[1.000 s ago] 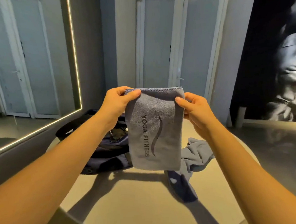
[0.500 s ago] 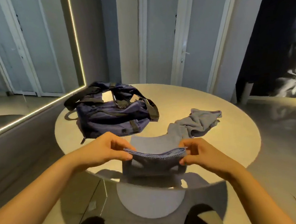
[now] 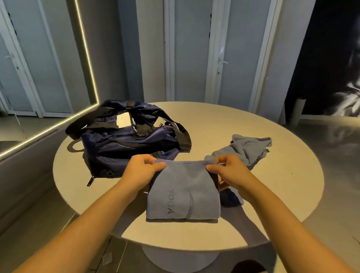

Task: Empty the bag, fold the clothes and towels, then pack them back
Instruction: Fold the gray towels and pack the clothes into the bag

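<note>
Since the last frame the towel point(image 3: 181, 193) has come in over the desk point(image 3: 227, 120). Half a second ago it hung folded in front of the near rim; now its lower part lies flat on the top, dark lettering facing up. A second ago I had it held high, in front of the doors point(image 3: 191, 39).

My left grip point(image 3: 142, 171) pinches the towel's upper left corner between thumb and fingers, and my right grip point(image 3: 228, 171) pinches the upper right corner the same way. Both are clenched on the stitched top edge, which runs taut between them and stands a little above the desk.

The towel sits on the near side of the bag point(image 3: 122, 146) and slightly to its right, with its top edge close to the bag's near wall. The bag itself is dark blue with black straps and lies slumped on the desk.

To the right of the bag, apart from it, lies a crumpled grey-blue cloth point(image 3: 250, 148), just behind my right grip. A dark blue piece of fabric point(image 3: 229, 199) shows nearer than the bag, just beside the towel's right edge and partly under my right wrist. Left of the bag, a mirror point(image 3: 32, 72) with a lit edge hangs on the wall.
</note>
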{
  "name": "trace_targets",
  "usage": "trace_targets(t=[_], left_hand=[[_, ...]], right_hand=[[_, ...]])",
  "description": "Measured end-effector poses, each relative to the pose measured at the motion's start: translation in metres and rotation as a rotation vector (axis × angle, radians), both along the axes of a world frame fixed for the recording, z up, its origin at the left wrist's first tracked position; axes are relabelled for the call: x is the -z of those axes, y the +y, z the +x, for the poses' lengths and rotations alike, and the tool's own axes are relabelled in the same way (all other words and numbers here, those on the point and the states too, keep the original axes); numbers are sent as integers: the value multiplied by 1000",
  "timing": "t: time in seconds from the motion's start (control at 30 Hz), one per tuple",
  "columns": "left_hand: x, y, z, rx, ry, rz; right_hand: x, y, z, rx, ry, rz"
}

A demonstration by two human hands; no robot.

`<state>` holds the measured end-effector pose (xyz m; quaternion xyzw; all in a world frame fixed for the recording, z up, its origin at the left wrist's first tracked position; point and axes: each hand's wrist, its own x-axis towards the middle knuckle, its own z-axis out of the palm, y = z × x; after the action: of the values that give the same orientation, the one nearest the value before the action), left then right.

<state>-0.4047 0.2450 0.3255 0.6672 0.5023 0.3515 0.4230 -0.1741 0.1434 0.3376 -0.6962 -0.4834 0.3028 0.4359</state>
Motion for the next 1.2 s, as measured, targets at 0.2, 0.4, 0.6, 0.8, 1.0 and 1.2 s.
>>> trace_targets(t=[0.2, 0.4, 0.6, 0.8, 1.0, 1.2], left_hand=[[35, 28, 12, -120, 210, 93], [47, 25, 17, -113, 341, 213], [43, 32, 16, 64, 576, 242], [21, 46, 6, 282, 715, -14], [15, 43, -2, 405, 699, -91], [-14, 31, -12, 379, 429, -13]], right_hand=[[36, 38, 11, 42, -277, -55], [55, 49, 13, 35, -357, -12], [56, 56, 14, -35, -458, -124], [37, 60, 15, -165, -380, -324], [27, 48, 10, -280, -256, -324], [3, 36, 14, -224, 10, -188]])
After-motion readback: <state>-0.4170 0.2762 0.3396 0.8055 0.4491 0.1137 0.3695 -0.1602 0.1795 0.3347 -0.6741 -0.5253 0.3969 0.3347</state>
